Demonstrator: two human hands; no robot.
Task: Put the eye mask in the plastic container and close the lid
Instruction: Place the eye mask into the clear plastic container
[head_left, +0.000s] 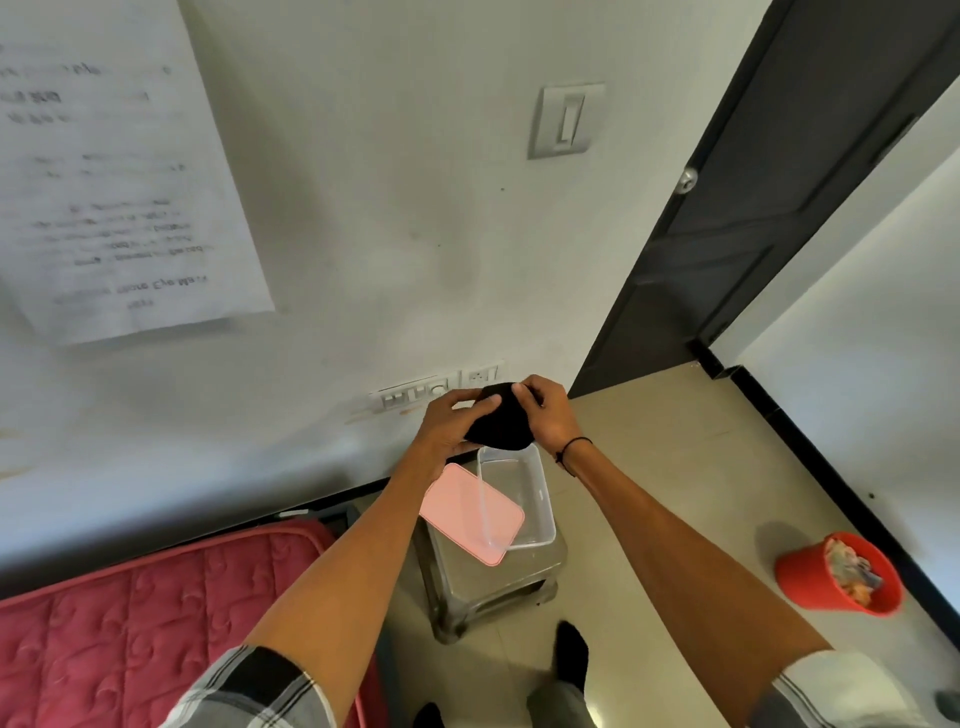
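Observation:
The black eye mask (500, 423) is folded and held between both hands, in the air just above the far end of the clear plastic container (545, 512). My left hand (451, 420) grips its left side and my right hand (548, 408) grips its top right. The container stands open on a small grey stool (493, 577). Its pink lid (467, 512) lies tilted, leaning over the container's left rim.
A red quilted mattress (156, 623) lies at the lower left. A red bin (841, 574) with rubbish stands on the tiled floor at the right. A dark door (753, 208) is beyond it. Wall sockets (431, 392) sit behind my hands, and my feet are below the stool.

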